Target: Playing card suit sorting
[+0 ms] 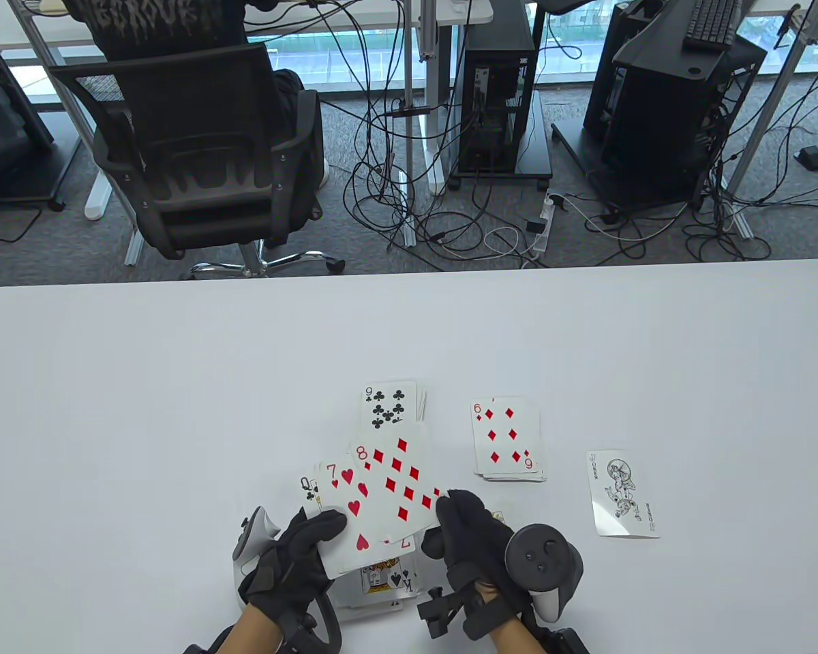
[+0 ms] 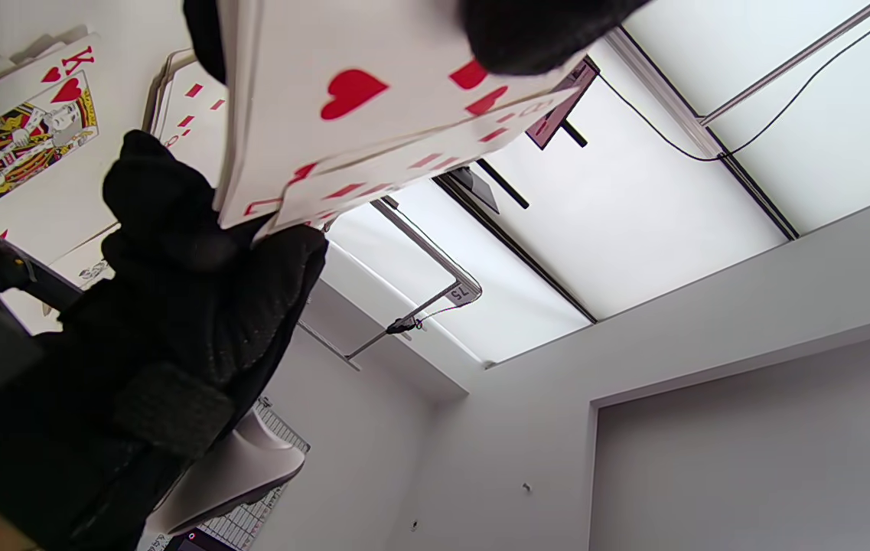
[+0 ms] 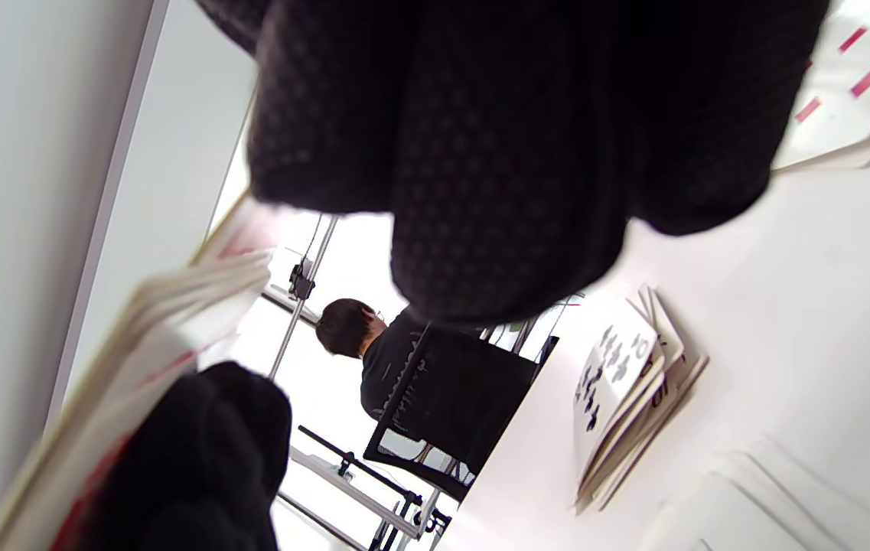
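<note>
My left hand (image 1: 307, 538) holds a fan of cards face up above the table's front edge, with the 7 of hearts (image 1: 350, 507) on top and a black queen (image 1: 309, 492) behind it. My right hand (image 1: 460, 521) grips the 8 of diamonds (image 1: 399, 487) at its lower right corner, where it overlaps the fan. On the table lie a clubs pile topped by the 9 of clubs (image 1: 388, 405), a diamonds pile topped by the 6 of diamonds (image 1: 506, 436), and a pile with a king of spades (image 1: 382, 579) under my hands. A king of hearts (image 2: 21, 130) shows in the left wrist view.
A joker card (image 1: 624, 494) lies face up alone at the right. The white table (image 1: 177, 381) stretches away behind the piles. Beyond its far edge stand an office chair (image 1: 198, 143), cables and computer towers. The clubs pile also shows in the right wrist view (image 3: 618, 383).
</note>
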The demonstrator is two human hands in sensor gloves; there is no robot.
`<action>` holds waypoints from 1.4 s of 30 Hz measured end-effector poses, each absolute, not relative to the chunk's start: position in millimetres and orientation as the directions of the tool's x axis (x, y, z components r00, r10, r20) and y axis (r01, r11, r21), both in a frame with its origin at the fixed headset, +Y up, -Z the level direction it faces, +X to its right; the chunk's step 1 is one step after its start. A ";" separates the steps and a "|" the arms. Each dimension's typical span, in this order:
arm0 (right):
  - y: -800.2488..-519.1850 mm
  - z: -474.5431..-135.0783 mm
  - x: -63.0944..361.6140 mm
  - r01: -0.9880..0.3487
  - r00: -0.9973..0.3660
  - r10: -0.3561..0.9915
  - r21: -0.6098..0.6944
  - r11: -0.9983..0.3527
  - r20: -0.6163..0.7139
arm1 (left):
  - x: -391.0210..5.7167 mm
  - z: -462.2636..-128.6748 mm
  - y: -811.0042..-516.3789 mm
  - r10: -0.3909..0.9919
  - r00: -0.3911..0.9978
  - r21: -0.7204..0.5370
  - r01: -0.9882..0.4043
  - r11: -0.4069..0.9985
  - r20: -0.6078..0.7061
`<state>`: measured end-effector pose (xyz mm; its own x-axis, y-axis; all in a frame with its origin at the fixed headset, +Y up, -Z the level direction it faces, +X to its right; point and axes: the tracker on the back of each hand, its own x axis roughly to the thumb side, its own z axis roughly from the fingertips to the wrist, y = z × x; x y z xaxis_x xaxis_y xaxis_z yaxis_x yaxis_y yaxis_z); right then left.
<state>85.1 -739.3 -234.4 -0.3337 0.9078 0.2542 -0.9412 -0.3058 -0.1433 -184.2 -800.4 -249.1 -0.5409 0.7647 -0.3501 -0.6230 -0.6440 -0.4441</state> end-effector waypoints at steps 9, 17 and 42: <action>-743.6 -234.9 72.2 -0.964 -0.253 0.928 0.010 -0.266 0.273 | -182.2 -247.7 -800.0 0.765 -0.534 -0.441 -0.625 -0.644 -0.360; -739.5 -226.2 59.5 -0.950 -0.297 0.910 0.007 -0.312 0.290 | -174.4 -245.9 -800.6 0.796 -0.471 -0.500 -0.620 -0.605 -0.379; -725.2 -266.8 132.5 -0.915 -0.324 0.938 -0.292 -0.278 0.120 | -190.0 -250.9 -802.5 0.758 -0.537 -0.403 -0.642 -0.652 -0.371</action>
<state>132.5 -725.2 -266.8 -0.3239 0.9384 0.1199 -0.9148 -0.2784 -0.2925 -190.0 -802.5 -250.9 -0.5368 0.7577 -0.3711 -0.6420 -0.6523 -0.4029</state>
